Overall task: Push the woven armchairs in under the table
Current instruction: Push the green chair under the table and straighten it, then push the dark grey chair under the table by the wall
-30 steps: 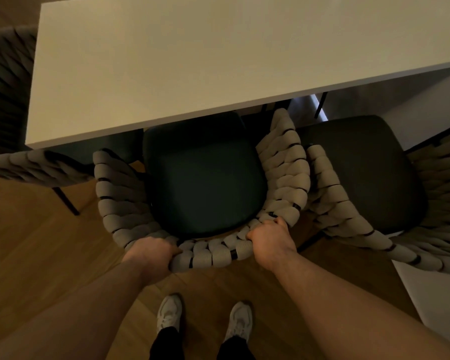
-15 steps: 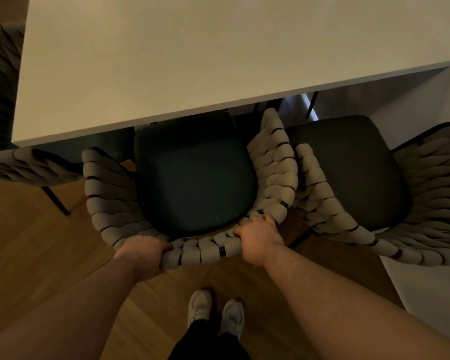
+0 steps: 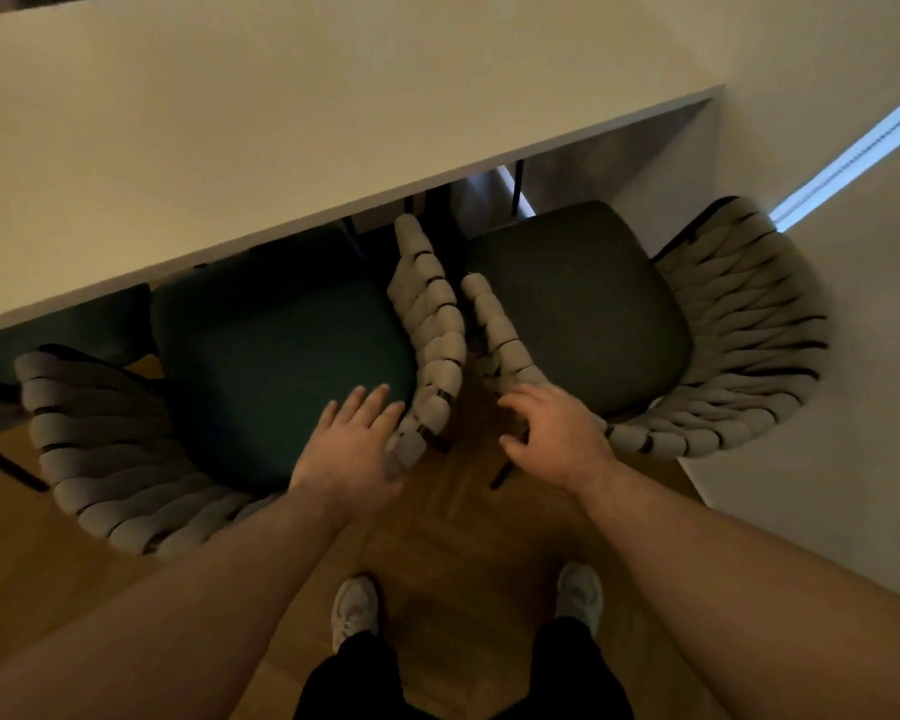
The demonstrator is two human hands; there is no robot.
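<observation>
Two beige woven-rope armchairs with dark seat cushions sit side by side at the near edge of the white rectangular desk (image 3: 281, 122), open fronts facing the desk at roughly 12–1 o'clock, curved backs toward the person at 6–7 o'clock. Left woven armchair (image 3: 120, 459): front part of its dark green cushion is under the desk edge, back and most of the seat out over the wooden floor (image 3: 463, 522). Right woven armchair (image 3: 749, 324): cushion almost fully exposed, only its front edge at the desk edge, back curving toward the white wall (image 3: 827, 511) at 3 o'clock. Their inner armrests stand just beside each other, narrow gap between. Both bare forearms reach forward from 6 o'clock. Left hand (image 3: 354, 449) is palm down over the rear right corner of the left chair's cushion, fingers (image 3: 357, 400) straight and slightly spread, gripping nothing; contact with the rope rim can't be confirmed. Right hand (image 3: 552, 433) is palm down at the right chair's near rope rim, fingers curled loosely, not closed on it. White sneakers (image 3: 354, 610) planted apart on the floor.
</observation>
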